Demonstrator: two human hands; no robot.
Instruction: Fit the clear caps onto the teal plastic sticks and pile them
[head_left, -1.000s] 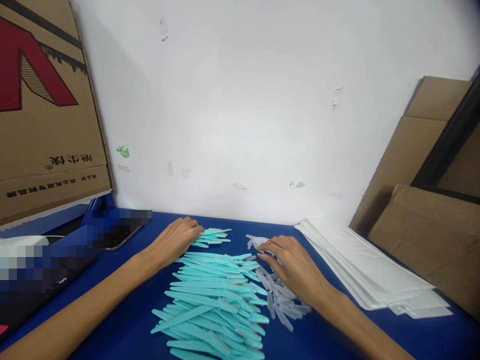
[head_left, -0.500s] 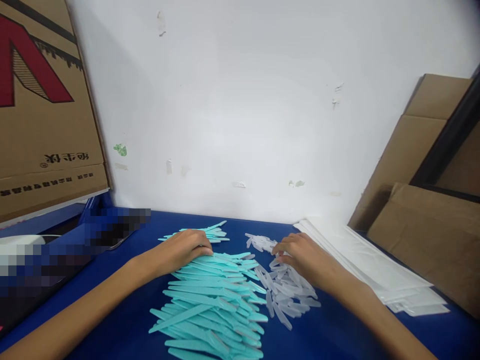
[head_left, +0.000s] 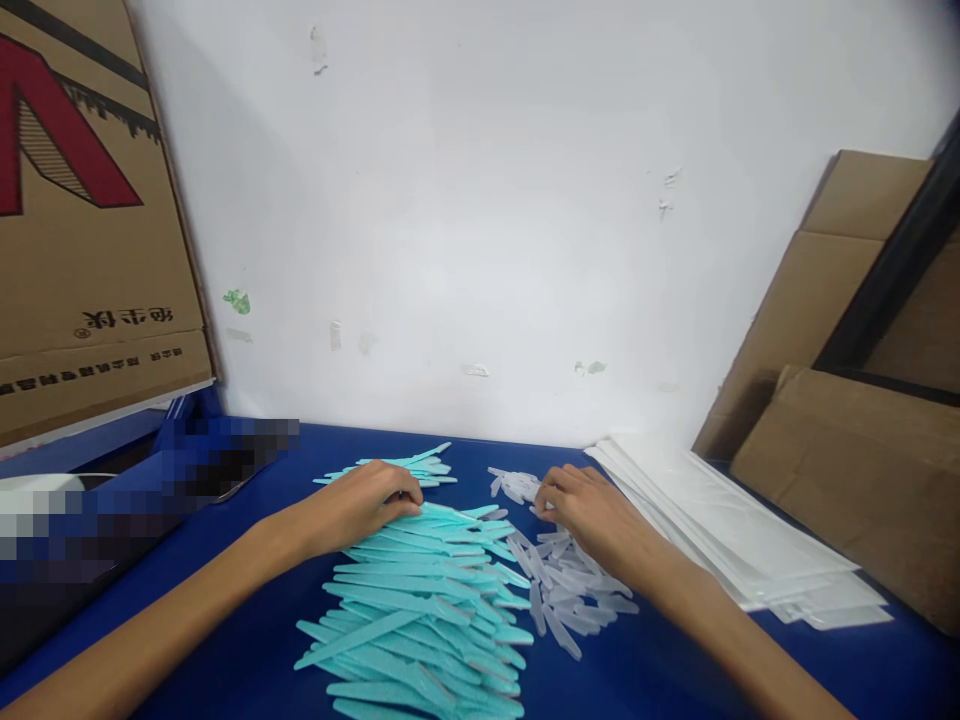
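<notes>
A large heap of turquoise eyebrow razors [head_left: 427, 610], long and tapered, lies in front of me. My left hand [head_left: 379, 497] is at the far end of this heap, thumb and fingers closed on the end of one eyebrow razor. Behind that hand rests a smaller group of turquoise razors [head_left: 427, 465]. To the right is a loose pile of translucent plastic caps [head_left: 574, 590], with a smaller cluster of caps [head_left: 514, 487] beyond it. Over the caps, my right hand [head_left: 574, 500] has its fingers curled together; their tips hide whatever is between them.
White flat bags [head_left: 742, 520] are stacked on the blue table [head_left: 247, 600] at the right. Brown cardboard [head_left: 847, 470] leans beside them. A printed carton [head_left: 97, 250] stands at the left, above a blurred-out area. A white wall [head_left: 465, 220] closes off the back.
My right hand has shifted slightly left over the caps, and its fingers have drawn together. My left hand stays at the same spot on the razor heap. The whole view has shifted slightly.
</notes>
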